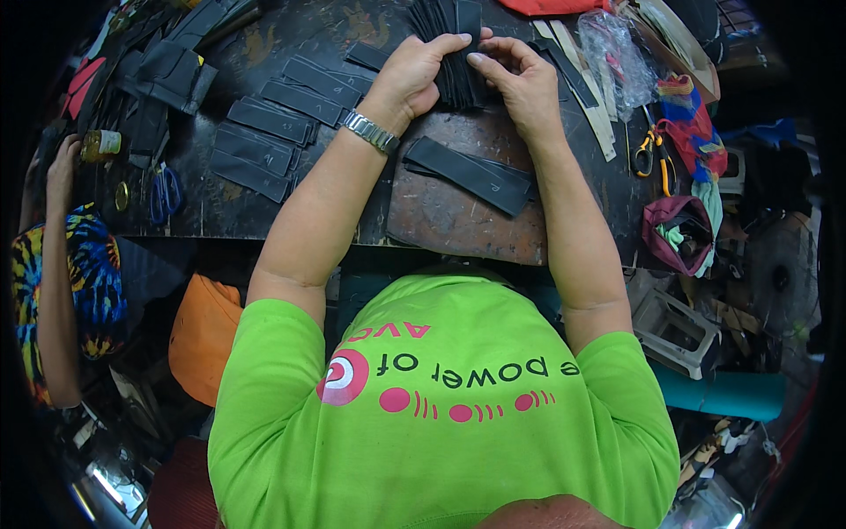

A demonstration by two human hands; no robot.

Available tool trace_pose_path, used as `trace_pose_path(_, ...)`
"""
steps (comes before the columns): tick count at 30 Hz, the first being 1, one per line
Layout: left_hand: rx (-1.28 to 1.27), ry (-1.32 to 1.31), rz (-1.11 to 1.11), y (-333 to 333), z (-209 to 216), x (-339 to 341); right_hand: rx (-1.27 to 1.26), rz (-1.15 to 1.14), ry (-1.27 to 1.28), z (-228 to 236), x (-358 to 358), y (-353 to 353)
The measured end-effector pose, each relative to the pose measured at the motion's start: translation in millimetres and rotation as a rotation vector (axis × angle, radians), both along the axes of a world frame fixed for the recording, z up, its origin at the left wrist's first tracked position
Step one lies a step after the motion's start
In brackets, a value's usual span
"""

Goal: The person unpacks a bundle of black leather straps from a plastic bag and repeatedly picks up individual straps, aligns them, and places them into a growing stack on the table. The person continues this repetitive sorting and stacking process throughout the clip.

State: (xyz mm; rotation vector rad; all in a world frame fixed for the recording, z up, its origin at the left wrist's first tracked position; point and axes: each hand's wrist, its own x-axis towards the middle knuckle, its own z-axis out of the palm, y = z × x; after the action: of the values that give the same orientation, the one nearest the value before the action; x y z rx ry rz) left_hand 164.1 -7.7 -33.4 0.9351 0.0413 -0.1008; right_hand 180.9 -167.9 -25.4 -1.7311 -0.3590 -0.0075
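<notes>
A thick stack of black strips [456,79], which look like leather or a similar sheet material, stands fanned on edge at the far side of the table. My left hand [412,74] is closed round its left side, the thumb lying across the top. At the stack's right edge, my right hand [523,86] pinches with thumb and fingertips; how many strips lie between them cannot be made out. Nearer me, several loose black strips [476,176] rest on a brown board [441,216]. More piles of black strips [304,101] lie in a slanting row to the left.
Yellow-handled scissors [652,154], pale long strips [582,88] and a clear plastic bag [610,57] lie at the right. Blue-handled scissors [164,194], a jar [100,145] and heaped black pieces [167,75] sit at the left, beside another person's arm [58,264].
</notes>
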Motion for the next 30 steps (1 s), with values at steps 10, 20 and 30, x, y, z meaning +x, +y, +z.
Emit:
trace_pose_path(10,-0.017,0.044,0.016,1.0,0.5,1.0,0.134,0.003,-0.057,-3.7,6.3,-0.1)
trace_pose_path(20,-0.062,0.057,-0.071,5.9,7.1,-0.4,0.056,0.008,0.139,9.3,10.5,-18.0)
trace_pose_path(30,-0.1,0.079,-0.03,-0.4,2.2,0.3,0.062,-0.061,0.161,8.4,4.1,-5.9)
